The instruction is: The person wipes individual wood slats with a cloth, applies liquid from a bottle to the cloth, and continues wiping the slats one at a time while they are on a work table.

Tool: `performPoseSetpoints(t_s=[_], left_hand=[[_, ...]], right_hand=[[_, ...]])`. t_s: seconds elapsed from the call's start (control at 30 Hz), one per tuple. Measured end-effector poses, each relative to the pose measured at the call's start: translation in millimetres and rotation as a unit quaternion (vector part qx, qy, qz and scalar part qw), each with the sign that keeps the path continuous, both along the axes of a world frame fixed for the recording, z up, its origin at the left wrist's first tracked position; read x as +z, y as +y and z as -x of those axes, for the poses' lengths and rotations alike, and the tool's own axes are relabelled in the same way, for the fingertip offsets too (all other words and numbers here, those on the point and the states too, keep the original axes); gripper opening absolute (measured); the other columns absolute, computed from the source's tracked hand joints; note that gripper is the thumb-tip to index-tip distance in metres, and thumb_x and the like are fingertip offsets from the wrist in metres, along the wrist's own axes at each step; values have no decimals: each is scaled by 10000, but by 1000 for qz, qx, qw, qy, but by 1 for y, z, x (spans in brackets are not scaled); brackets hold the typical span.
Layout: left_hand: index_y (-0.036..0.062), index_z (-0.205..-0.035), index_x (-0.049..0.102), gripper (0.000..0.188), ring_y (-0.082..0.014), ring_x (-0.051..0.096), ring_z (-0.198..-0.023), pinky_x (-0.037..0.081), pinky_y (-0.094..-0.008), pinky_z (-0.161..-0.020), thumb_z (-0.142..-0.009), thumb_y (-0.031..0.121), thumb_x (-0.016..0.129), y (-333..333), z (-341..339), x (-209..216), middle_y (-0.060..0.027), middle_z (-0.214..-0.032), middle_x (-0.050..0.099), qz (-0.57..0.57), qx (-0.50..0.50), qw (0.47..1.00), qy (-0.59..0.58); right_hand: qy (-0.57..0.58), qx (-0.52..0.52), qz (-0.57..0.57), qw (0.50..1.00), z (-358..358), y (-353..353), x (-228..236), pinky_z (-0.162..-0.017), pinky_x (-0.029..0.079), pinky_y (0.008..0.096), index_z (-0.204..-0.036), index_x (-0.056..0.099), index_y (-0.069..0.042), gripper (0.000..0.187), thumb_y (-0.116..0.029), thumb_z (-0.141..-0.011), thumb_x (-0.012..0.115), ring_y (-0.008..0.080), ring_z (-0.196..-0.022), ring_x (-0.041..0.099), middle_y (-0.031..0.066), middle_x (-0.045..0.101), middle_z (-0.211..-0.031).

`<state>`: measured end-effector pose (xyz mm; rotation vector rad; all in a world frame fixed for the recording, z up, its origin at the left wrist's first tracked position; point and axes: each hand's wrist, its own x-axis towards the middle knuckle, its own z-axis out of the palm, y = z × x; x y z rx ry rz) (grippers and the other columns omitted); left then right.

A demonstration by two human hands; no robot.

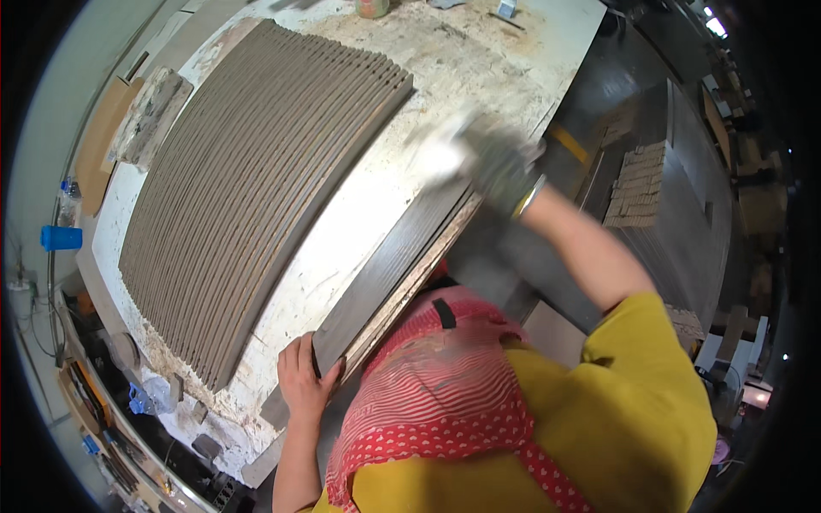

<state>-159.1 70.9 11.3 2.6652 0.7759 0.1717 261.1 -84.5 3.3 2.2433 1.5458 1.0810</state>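
Observation:
A long grey-brown board (398, 252) lies slanting along the near edge of the white worktable, a pale rough strip showing along its side. My bare left hand (305, 376) grips its lower-left end, thumb on the near side and fingers over the far side. Over the board's far right end is my right hand (500, 167), in a dark grey-green glove with a yellow cuff. It is smeared by motion. At its fingers shows a white blurred thing (442, 158), too smeared to name. Beyond the board, several similar narrow boards (265, 188) stand packed side by side in a wide row.
Dust and shavings cover parts of the worktable (462, 73). A whitish worn block (152, 115) lies at the far left, near a blue cup (62, 238) and clear bottle (68, 201). A plastic bottle (154, 396) lies at the near left. Right of the table stand stacked panels (663, 197).

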Motion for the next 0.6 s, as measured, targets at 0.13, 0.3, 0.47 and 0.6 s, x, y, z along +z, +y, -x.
performPoseSetpoints(t_s=[0.13,0.3,0.47,0.6], left_hand=[[31,-1190,549,528,-340,532,-1032,422,-409,-897,-735,229,728,5,-12,19,-156,-1105,570,51,-10,998,26],[-9,-1093,607,273,-280,586,-1008,452,-338,-890,-843,99,623,19,-92,36,-152,-1098,593,287,52,956,-30],[8,-1001,632,163,-111,553,-843,448,-246,-797,-850,71,638,32,-167,11,-33,-889,607,489,66,869,39],[19,-871,630,52,-75,515,-772,429,-221,-732,-839,57,645,27,-214,9,0,-822,598,538,83,838,40]], right_hand=[[458,-148,-68,874,-137,-46,49,-750,485,392,-1012,611,-38,322,-330,-883,567,296,-839,630,192,652,-911],[635,-212,-54,741,-114,-13,69,-762,482,415,-1021,598,-41,401,-407,-859,569,350,-860,621,187,653,-957],[580,-117,-6,806,-114,-19,19,-868,459,416,-1146,576,-53,427,-382,-876,553,357,-993,598,205,636,-1047],[612,-115,-32,781,-107,-24,31,-876,455,418,-1186,569,-55,434,-363,-881,557,358,-1011,591,198,635,-1071]])
